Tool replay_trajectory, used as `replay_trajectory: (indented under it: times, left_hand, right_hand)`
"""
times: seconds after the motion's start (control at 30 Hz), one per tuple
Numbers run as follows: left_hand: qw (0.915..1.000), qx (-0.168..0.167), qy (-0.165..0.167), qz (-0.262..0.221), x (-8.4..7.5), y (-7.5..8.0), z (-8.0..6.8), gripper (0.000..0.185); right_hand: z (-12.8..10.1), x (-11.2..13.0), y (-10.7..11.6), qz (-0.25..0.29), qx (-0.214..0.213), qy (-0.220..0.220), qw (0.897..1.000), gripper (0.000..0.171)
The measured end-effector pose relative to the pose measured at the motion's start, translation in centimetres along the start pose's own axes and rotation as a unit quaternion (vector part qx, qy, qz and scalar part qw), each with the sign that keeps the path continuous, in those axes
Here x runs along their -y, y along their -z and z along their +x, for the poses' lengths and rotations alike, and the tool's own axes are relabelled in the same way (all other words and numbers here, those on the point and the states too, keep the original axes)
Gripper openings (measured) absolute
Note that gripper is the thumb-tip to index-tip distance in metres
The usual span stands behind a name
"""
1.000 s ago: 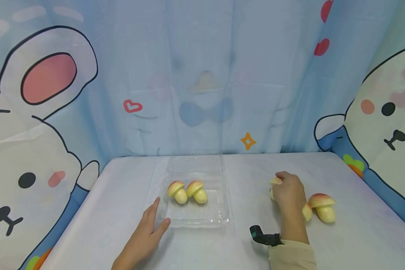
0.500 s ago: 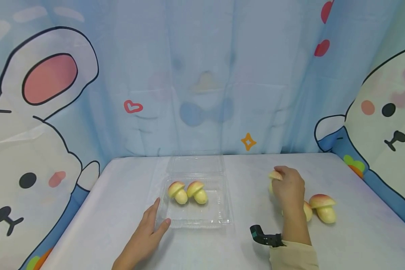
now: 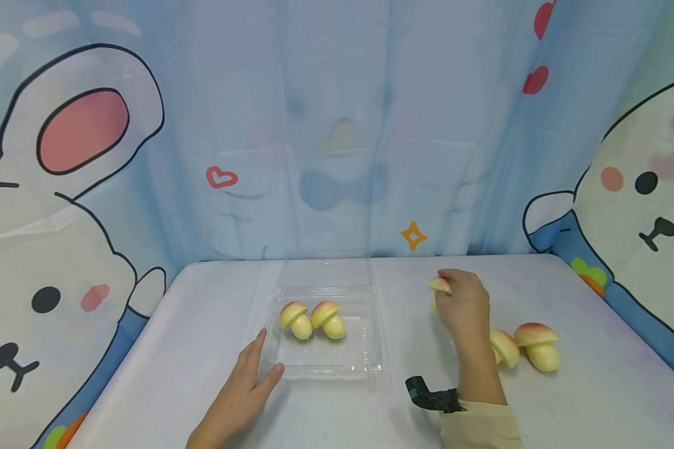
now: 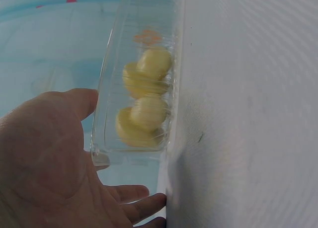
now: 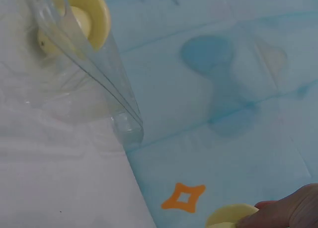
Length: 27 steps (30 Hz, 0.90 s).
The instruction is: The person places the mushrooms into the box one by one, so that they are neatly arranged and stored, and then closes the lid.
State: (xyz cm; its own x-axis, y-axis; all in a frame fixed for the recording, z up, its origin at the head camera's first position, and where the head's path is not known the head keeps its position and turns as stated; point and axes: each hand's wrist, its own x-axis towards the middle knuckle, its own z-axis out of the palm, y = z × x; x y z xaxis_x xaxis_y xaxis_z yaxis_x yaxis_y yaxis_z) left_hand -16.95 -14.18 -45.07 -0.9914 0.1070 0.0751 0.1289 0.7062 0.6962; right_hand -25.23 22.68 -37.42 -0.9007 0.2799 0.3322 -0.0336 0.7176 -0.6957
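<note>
My right hand (image 3: 460, 305) grips a yellow, pink-tinged toy mushroom (image 3: 440, 285) just above the table, to the right of a clear plastic clamshell box (image 3: 365, 358). The same mushroom's cap (image 5: 229, 215) shows at the bottom of the right wrist view. Two toy mushrooms (image 3: 312, 320) lie side by side in the box, and appear through its wall as mushrooms (image 4: 144, 99) in the left wrist view. My left hand (image 3: 247, 380) rests flat on the table with fingers straight, touching the box's front left corner. Two more mushrooms (image 3: 525, 346) lie on the table right of my right hand.
The box's open lid (image 3: 326, 272) lies flat behind it. A pale tablecloth (image 3: 404, 324) covers the table. A cartoon-print curtain (image 3: 342, 137) hangs close behind and at both sides. A black wrist camera mount (image 3: 427, 394) sticks out by my right sleeve.
My right hand has lifted one mushroom off the table and carried it left and slightly away from me, uncovering a mushroom that lay behind it. The left hand has stayed put.
</note>
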Motion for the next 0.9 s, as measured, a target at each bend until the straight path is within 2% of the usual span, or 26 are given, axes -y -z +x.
replay_trajectory:
  times: [0.63,0.9]
  left_hand:
    - [1.0000,0.007,0.006,-0.004,0.2,-0.1,0.2,0.076]
    - [1.0000,0.002,-0.004,-0.006,0.2,0.1,0.0,0.076]
  right_hand:
    - [-1.0,2.7,-2.8,0.025,-0.021,0.100,0.994,0.034]
    - [-1.7,4.1,-4.3,0.028,-0.048,0.180,0.982,0.031]
